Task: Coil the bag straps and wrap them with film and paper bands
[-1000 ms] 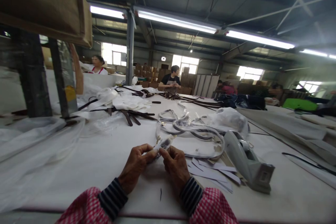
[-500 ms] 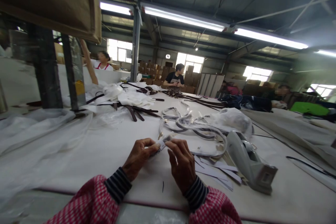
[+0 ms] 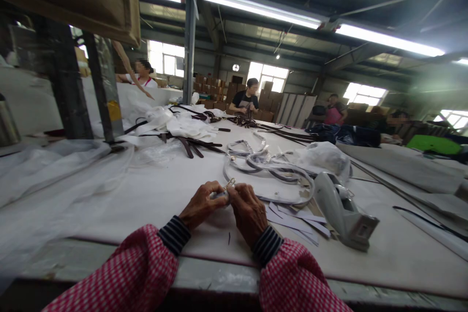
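Observation:
Both hands meet over the near middle of the white table. My left hand (image 3: 204,204) is closed, pinching the end of a grey-white strap (image 3: 219,195) between thumb and fingers. Close against it, my right hand (image 3: 249,210) is also closed on that end, its fingertips bent over it. Small gold-coloured metal (image 3: 231,183) pokes out above the fingertips. Most of the held part is hidden by the fingers. Just beyond lie looped grey-white straps (image 3: 288,169), partly wrapped. White paper strips (image 3: 292,222) are spread right of my right hand.
A grey tape dispenser (image 3: 345,212) stands at the right, beside crumpled clear plastic (image 3: 325,158). Dark brown straps (image 3: 192,146) and white wrapping (image 3: 190,124) lie farther back. Metal posts (image 3: 69,87) rise at the left. A co-worker (image 3: 245,100) is across the table.
My hands have drawn closer together around the strap end, and the white wrapped piece between them is now more covered. The view has shifted slightly.

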### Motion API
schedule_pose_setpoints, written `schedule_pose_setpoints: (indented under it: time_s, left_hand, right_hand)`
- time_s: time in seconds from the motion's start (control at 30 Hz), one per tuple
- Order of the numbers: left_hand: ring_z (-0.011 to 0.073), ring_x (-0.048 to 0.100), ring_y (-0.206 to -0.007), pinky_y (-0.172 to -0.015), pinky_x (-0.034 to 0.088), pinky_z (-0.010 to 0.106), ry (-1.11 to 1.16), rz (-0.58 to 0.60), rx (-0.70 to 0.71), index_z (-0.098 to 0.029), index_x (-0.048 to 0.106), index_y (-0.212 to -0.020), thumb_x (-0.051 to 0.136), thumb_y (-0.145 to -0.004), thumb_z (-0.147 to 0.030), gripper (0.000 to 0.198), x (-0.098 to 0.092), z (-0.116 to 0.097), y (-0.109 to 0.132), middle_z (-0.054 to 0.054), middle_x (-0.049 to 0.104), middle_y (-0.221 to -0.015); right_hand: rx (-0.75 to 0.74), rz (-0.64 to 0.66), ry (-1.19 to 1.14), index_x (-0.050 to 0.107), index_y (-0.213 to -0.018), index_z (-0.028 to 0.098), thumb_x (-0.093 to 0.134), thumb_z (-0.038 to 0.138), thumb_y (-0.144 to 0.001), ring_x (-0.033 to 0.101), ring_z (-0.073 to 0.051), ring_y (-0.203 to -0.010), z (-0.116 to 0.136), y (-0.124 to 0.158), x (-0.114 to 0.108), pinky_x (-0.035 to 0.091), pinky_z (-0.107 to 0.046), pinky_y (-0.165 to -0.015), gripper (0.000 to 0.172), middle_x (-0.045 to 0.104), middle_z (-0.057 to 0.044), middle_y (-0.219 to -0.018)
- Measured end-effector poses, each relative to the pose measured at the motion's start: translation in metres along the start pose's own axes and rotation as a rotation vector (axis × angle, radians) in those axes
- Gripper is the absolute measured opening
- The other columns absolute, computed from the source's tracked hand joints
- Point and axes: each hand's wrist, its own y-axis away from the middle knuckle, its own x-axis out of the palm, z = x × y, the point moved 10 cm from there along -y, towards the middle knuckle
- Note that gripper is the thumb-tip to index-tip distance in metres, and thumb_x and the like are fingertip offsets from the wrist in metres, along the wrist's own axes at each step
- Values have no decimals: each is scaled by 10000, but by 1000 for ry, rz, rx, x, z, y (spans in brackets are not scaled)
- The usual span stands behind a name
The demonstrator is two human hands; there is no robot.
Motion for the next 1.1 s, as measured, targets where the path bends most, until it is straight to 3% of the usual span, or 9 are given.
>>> schedule_pose_setpoints:
  time_s: [0.17, 0.33, 0.5, 0.67, 0.73, 0.83, 0.93, 1.0, 1.1]
  left_hand:
    - [217, 511, -852, -786, 395, 348, -121, 8, 46, -182, 592, -748, 641, -737, -266, 98, 7, -1, 2, 15, 543, -836]
    - [217, 504, -866, -781, 402, 331, -192, 58, 168, -197, 566, -715, 663, -736, -212, 101, 16, -14, 6, 15, 565, -804]
    - [234, 513, -913, -834, 406, 349, -271, -30, 221, -191, 574, -731, 662, -742, -161, 93, 7, -19, 8, 45, 616, -851]
    - [217, 544, -855, -782, 437, 322, -377, -110, 184, -192, 578, -713, 674, -704, -107, 128, -2, -22, 26, 29, 620, -796]
    - [217, 553, -866, -783, 446, 319, -431, -163, 157, -191, 590, -734, 675, -723, -124, 108, -12, -31, 41, 30, 619, -809]
    - [228, 550, -913, -808, 447, 332, -532, -285, 103, -194, 595, -762, 659, -748, -154, 76, -40, -51, 78, 37, 615, -845]
    - [237, 545, -931, -844, 444, 359, -643, -420, 30, -204, 587, -776, 630, -761, -184, 50, -87, -71, 145, 39, 618, -860]
    - [248, 552, -920, -849, 452, 382, -730, -509, -46, -208, 597, -786, 617, -786, -238, 36, -124, -82, 213, 44, 625, -860]
    - [263, 580, -875, -800, 485, 399, -965, -684, -247, -229, 626, -764, 589, -840, -363, 158, -176, -98, 335, 37, 654, -836]
  right_hand:
    - [57, 78, 51, 637, -1239, 216, 546, 133, -941, 507, -247, -936, -8, 2, 13, 451, -343, -754, 322, 599, -84, -1025]
    - [127, 157, 58, 677, -1044, 222, 655, 178, -807, 466, -293, -1101, -12, 1, 19, 417, -401, -842, 243, 568, -95, -1261]
    - [181, 118, 28, 572, -1317, 227, 637, 162, -770, 407, -328, -1240, -27, 3, 16, 428, -439, -913, 554, 470, -121, -1439]
    - [104, 181, -50, 654, -1215, 307, 644, 164, -818, 446, -319, -1219, -24, 5, 27, 459, -433, -897, 422, 510, -70, -1420]
    - [65, 146, -95, 600, -1319, 306, 668, 200, -826, 438, -327, -1243, -19, 4, 24, 463, -448, -937, 508, 476, -82, -1457]
    - [43, 80, -141, 377, -1522, 255, 686, 262, -830, 425, -344, -1277, -18, 5, 19, 457, -470, -1002, 758, 425, -123, -1498]
    - [35, 91, -177, 338, -1531, 234, 648, 288, -853, 471, -347, -1229, -24, 8, 29, 462, -478, -1015, 748, 462, -135, -1443]
    - [39, 98, -194, 433, -1460, 212, 614, 281, -868, 500, -347, -1184, -30, 11, 40, 464, -484, -1015, 623, 490, -144, -1386]
    - [29, 117, -217, 555, -1323, 177, 577, 280, -889, 517, -343, -1153, -35, 13, 55, 478, -477, -1001, 447, 506, -155, -1327]
